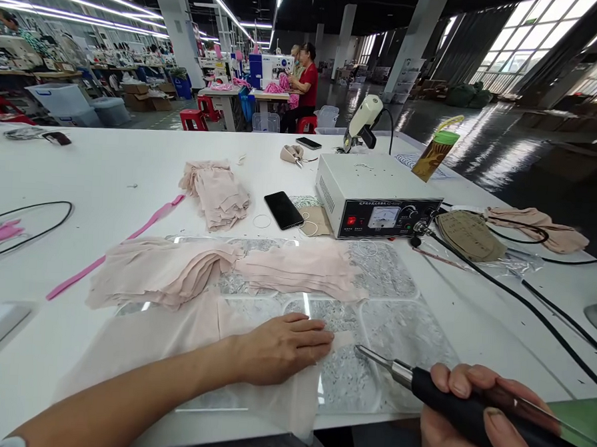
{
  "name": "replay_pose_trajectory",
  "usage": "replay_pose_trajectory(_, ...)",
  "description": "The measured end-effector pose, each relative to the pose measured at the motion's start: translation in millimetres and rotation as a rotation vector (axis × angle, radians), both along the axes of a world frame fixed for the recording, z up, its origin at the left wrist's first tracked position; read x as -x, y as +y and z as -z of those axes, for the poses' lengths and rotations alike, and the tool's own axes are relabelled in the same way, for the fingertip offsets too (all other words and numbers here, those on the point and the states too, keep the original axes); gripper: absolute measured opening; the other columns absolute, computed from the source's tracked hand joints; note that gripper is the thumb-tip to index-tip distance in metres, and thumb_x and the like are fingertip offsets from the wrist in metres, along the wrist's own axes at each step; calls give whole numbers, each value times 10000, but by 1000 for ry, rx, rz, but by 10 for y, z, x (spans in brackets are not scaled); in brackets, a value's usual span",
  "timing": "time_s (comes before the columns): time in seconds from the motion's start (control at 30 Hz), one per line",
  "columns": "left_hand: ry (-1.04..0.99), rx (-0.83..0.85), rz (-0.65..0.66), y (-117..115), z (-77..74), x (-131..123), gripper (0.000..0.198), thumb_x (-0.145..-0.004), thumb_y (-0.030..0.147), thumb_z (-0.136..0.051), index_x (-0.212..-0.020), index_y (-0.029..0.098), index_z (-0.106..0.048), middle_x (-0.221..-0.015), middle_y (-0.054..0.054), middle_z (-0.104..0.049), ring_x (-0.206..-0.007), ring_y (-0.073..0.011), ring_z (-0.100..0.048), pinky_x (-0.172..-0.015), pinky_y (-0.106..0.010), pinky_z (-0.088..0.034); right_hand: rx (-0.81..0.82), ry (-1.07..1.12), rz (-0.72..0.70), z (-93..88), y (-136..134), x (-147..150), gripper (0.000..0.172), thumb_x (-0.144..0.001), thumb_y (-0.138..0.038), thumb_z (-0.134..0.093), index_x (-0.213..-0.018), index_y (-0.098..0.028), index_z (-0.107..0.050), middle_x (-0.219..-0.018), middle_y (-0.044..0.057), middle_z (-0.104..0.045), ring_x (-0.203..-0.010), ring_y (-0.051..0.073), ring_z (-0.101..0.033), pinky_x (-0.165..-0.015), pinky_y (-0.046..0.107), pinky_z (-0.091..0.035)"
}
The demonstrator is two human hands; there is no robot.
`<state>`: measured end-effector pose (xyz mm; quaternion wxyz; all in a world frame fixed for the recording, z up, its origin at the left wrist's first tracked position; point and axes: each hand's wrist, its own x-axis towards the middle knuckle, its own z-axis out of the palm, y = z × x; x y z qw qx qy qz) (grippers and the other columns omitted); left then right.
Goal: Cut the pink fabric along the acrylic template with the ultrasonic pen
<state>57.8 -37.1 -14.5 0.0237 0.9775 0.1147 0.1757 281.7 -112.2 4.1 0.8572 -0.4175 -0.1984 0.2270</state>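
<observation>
My left hand [284, 347] lies flat, fingers stretched out, on a pale pink fabric piece [172, 347] spread over a scratched glass plate [398, 322] on the white table [105, 173]. My right hand [473, 419] is wrapped round a black hand-held cutting tool [449, 398]. Its metal tip [364, 352] points left and sits just right of my left fingertips at the fabric's edge. A black cable [500, 287] runs from the tool's side toward the white control box [375, 194].
Stacks of pink fabric pieces [226, 270] lie across the plate, another pile [215, 192] behind. A black phone [283, 209], a pink strip [111, 250], a tool holder [364, 120] and a bottle [436, 151] stand nearby. People sit at sewing machines [306, 84] far back.
</observation>
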Motion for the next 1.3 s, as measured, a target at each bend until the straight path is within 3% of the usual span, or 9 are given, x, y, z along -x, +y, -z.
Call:
replay_pose_trajectory(0.13, -4, 3, -14, -6, 44, 20, 304, -1015, 184, -347, -1163, 110, -602, -1277, -60, -612, -1232, -216, -513, -1044, -337, -368, 11, 31, 45, -18, 16, 9, 287, -510, -164, -516, -791, -222, -533, -686, -12, -475, -603, 136, -422, -488, 273, -406)
replay_pose_trajectory(0.9, -37, -11, -10, 0, 89, 28, 257, -994, 181, -416, -1136, 113, -619, -1251, -75, -627, -1228, -226, -523, -1047, -356, -374, 0, -105, -107, 99, -5, -96, 175, -626, -178, -557, -796, -214, -539, -729, -8, -458, -619, 129, -413, -490, 270, -429)
replay_pose_trajectory(1.3, -31, -2, -13, -6, 86, 34, 256, -992, 186, -430, -1156, 107, -610, -1255, -89, -623, -1246, -232, -512, -1046, -366, -382, 13, -98, -110, 140, 4, -110, 180, -616, -195, -558, -791, -214, -525, -741, -12, -439, -625, 131, -424, -492, 281, -419)
